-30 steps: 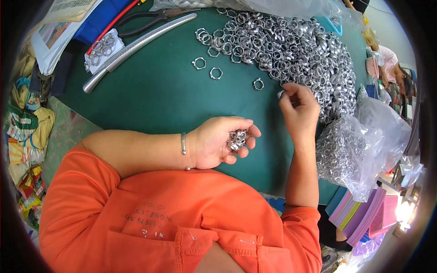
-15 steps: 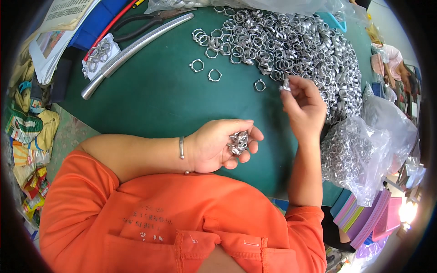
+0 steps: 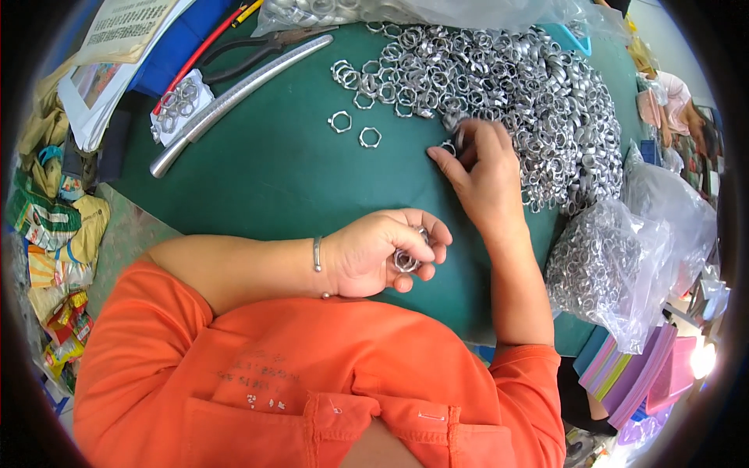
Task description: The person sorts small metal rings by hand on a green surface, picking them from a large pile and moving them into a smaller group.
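My left hand (image 3: 374,249) lies palm up near my chest, its fingers curled around several small silver metal rings (image 3: 405,260), with the thumb bent over them. Out over the green tabletop, my right hand (image 3: 488,175) reaches to the near edge of a big pile of the same rings (image 3: 499,74). Its thumb and fingers close around a single ring (image 3: 448,146), partly hidden and blurred. Two loose hexagon-shaped rings, one (image 3: 339,122) beside another (image 3: 370,138), lie to the left of the pile.
A curved silver rod (image 3: 242,93) and black-handled pliers (image 3: 242,58) lie at the far left, near a small white packet (image 3: 181,105) with rings on it. Clear plastic bags of rings (image 3: 593,257) stand at the right. Papers (image 3: 94,93) and a blue box (image 3: 164,54) are at the left.
My right hand has moved left and lowered from holding a piece in the air to the loose ring by the pile. My left thumb has folded over the rings in its palm.
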`<state>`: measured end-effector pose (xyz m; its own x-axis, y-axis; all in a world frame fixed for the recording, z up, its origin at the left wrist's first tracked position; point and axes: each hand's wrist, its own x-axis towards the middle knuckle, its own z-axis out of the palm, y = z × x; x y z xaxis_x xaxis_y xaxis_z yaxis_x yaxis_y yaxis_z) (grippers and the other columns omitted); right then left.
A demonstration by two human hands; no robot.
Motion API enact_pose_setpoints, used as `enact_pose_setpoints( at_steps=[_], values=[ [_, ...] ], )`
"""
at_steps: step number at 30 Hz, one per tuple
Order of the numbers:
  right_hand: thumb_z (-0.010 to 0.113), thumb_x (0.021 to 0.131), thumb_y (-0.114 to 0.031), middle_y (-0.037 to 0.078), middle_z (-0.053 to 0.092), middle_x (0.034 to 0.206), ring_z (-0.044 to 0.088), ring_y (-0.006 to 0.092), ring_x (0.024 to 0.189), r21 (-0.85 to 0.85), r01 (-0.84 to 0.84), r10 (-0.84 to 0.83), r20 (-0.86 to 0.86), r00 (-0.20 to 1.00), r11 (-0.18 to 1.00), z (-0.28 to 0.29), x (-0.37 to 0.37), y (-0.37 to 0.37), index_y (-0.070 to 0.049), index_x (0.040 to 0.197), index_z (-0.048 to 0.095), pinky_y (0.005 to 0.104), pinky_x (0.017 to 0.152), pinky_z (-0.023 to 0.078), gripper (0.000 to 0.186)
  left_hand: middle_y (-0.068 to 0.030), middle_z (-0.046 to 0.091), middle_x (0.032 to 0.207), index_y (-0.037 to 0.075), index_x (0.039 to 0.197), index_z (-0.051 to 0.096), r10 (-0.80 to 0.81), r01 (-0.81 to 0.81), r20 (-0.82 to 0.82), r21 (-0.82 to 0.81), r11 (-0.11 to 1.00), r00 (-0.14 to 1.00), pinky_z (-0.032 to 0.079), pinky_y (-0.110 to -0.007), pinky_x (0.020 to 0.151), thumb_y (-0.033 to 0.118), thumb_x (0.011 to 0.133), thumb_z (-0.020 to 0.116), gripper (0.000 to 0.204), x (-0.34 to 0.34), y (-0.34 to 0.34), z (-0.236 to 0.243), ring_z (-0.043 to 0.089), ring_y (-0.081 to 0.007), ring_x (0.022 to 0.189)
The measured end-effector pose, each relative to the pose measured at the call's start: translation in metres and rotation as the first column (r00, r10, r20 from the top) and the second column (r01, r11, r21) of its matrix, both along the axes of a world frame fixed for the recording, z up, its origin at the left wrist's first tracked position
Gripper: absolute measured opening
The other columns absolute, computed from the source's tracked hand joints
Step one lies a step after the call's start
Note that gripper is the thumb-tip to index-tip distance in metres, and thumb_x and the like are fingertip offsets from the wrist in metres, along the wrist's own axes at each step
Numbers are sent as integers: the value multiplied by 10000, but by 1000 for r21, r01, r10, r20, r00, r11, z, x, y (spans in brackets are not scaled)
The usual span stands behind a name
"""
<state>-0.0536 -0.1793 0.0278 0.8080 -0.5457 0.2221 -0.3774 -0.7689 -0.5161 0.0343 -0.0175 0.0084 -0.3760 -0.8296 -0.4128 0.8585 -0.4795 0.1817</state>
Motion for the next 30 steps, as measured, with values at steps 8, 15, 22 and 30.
enact_pose_setpoints(
  at_steps=[8,15,22,30],
  values=[
    [726,709,-18,75,595,929,584,119,624,205,-5,4,6,1000,979,11,-20,1,9,889,620,255,555,499,212,-34,606,852,86,1043,582,23,-15,-95,83,996,995,383,-232,439,359,979,430,320,-2,0,1,586,-143,691],
    [736,733,29,41,581,940,557,61,739,707,-280,117,271,955,650,43,-19,1,3,877,636,193,601,464,178,-38,614,861,84,1074,587,37,-32,-63,66,997,997,370,-229,430,517,969,362,499,-1,2,0,589,-145,682],
    [692,801,-180,163,581,1168,548,366,1078,-191,-286,307,91,947,939,11,33,-12,-62,1106,633,427,884,458,332,-54,606,868,93,1043,585,25,-16,-128,78,997,992,361,-219,414,429,971,436,375,-1,2,1,583,-150,683],
    [702,729,-145,81,507,1306,479,327,1148,-184,-432,413,-131,901,883,-7,-18,18,-205,1199,613,444,910,393,482,-9,571,840,116,994,584,-25,27,-36,51,998,999,321,-223,434,238,934,529,147,-1,1,3,547,-120,665]
  ],
)
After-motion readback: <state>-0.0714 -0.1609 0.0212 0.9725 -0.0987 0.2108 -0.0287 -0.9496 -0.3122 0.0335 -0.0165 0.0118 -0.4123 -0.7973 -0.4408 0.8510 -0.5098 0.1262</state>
